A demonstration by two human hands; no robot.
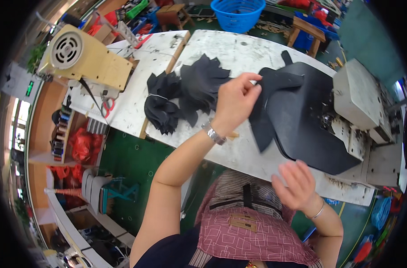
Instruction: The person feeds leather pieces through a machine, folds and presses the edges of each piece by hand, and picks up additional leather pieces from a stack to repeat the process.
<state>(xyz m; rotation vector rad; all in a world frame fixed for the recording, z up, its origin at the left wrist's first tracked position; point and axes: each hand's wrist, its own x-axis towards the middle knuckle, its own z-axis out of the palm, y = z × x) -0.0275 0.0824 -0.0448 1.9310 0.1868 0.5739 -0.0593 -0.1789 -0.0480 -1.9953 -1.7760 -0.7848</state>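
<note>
My left hand point(237, 99) reaches over the white table, its fingers curled and the thumb close to the forefinger. Its fingertips meet the left edge of a black, flat curved piece point(267, 103); whether they pinch it, I cannot make out. That piece lies partly over a larger black sheet point(301, 111), which runs under the head of the sewing machine point(357, 91) at the right. My right hand point(296, 184), slightly blurred, hovers off the sheet's near edge with fingers apart and nothing in it. Left of my left hand lie a fanned pile of black pieces point(202, 80) and a tied bundle point(161, 105).
A cream sewing machine point(85, 58) stands at the left of the white table point(230, 44), with red-handled scissors point(107, 107) near it. Beyond the table are a blue basket point(238, 17) and a wooden stool point(306, 33). Red bags point(85, 145) fill the left shelf.
</note>
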